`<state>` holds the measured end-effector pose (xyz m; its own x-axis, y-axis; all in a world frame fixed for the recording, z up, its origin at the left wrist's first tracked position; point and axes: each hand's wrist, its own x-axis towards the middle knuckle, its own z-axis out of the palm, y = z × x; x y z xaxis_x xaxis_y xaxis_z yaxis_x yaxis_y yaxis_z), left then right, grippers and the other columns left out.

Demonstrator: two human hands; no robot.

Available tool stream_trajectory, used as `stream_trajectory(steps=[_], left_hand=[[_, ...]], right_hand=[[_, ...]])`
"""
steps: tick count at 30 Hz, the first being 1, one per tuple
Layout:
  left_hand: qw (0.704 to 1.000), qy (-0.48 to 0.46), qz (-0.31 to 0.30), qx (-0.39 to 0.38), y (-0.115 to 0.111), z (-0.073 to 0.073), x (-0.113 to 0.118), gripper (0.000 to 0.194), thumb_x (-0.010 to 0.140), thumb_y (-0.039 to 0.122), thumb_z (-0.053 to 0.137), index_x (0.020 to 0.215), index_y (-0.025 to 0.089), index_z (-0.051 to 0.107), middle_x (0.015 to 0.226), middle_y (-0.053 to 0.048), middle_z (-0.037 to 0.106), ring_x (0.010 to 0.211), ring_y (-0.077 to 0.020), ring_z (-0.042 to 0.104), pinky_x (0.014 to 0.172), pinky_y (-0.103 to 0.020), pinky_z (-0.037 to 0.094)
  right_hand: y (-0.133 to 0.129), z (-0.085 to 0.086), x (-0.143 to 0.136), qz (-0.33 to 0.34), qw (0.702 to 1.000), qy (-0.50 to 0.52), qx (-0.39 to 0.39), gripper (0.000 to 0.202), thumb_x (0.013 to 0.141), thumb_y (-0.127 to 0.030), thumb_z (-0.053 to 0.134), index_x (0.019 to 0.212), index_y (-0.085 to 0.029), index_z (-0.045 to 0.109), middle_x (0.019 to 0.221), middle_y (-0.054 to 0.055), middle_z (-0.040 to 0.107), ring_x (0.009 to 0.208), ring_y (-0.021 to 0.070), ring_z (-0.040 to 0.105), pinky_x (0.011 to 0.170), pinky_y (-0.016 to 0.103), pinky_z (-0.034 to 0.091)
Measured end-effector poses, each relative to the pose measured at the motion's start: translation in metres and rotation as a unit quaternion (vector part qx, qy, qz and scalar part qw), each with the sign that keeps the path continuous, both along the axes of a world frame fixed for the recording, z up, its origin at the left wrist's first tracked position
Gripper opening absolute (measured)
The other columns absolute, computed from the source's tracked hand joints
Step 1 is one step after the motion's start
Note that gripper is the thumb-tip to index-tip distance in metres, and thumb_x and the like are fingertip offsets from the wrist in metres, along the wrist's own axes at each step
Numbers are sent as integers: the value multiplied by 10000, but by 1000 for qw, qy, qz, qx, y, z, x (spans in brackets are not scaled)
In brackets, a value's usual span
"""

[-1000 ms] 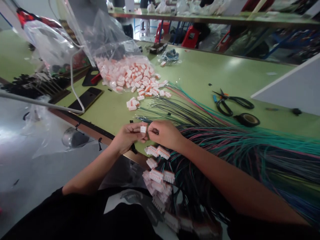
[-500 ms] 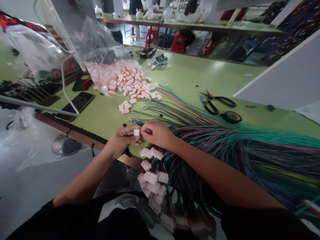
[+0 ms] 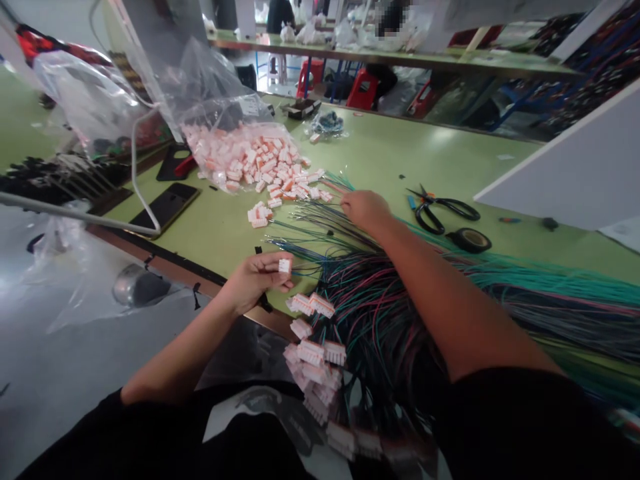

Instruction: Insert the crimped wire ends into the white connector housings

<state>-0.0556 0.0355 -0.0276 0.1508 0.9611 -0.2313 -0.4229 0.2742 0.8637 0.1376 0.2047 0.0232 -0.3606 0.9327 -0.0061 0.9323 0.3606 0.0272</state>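
Observation:
Pinched between the fingertips of my left hand point(image 3: 257, 280) is a small white and orange plug connector point(image 3: 285, 266), with thin wires running out of its right side. My right hand point(image 3: 367, 208) is farther forward, its fingers curled together over the red and green wires point(image 3: 334, 187) near their tips. What those fingers grip is hidden. Dark wires point(image 3: 320, 217) lie fanned out between the two hands. Below my left hand, several wired connectors point(image 3: 311, 352) hang in a cluster over the table edge.
A clear bag point(image 3: 215, 143) spills loose connectors point(image 3: 273, 163) at the back left. Black scissors point(image 3: 440, 207) and a tape roll point(image 3: 470, 240) lie to the right. A phone point(image 3: 173, 203) is at the left, by a metal rod point(image 3: 134, 167). A white panel point(image 3: 575, 160) stands at right.
My right hand has left the connector and moved forward and right to the red and green wires. My left hand still holds the connector. The whole view has shifted slightly.

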Motion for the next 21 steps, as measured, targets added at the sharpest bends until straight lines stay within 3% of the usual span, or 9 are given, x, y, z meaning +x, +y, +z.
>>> stream_trajectory(steps=[3, 10, 16, 21], left_hand=[[1000, -4, 2, -1, 0, 0, 0, 292, 557, 115, 786, 829, 144, 687, 604, 16, 679, 534, -102, 630, 531, -201, 513], [1000, 6, -10, 9, 0, -4, -2, 286, 603, 92, 732, 879, 142, 680, 627, 12, 672, 559, -103, 628, 564, -218, 513], [1000, -2, -10, 12, 1, -6, -2, 320, 589, 99, 736, 900, 133, 669, 625, 12, 671, 558, -104, 631, 565, -218, 514], [1000, 4, 0, 6, 1, -6, -1, 364, 559, 117, 755, 910, 126, 660, 627, 16, 670, 550, -101, 627, 560, -215, 508]], right_hand=[[13, -7, -3, -23, 997, -73, -18, 357, 844, -113, 375, 1056, -69, 658, 1128, 209, 629, 999, 279, 588, 765, 349, 429], [15, -5, 13, -80, 994, -68, 7, 411, 863, -183, 336, 1170, -121, 603, 1104, 190, 637, 968, 261, 597, 744, 325, 441], [14, -7, 0, 21, 995, -95, -13, 361, 874, -211, 363, 1102, -145, 636, 1196, 137, 609, 1085, 241, 550, 827, 304, 434], [16, -6, 0, -28, 994, -104, 5, 381, 845, -158, 376, 1139, -57, 596, 1123, 217, 621, 1005, 268, 595, 786, 317, 446]])
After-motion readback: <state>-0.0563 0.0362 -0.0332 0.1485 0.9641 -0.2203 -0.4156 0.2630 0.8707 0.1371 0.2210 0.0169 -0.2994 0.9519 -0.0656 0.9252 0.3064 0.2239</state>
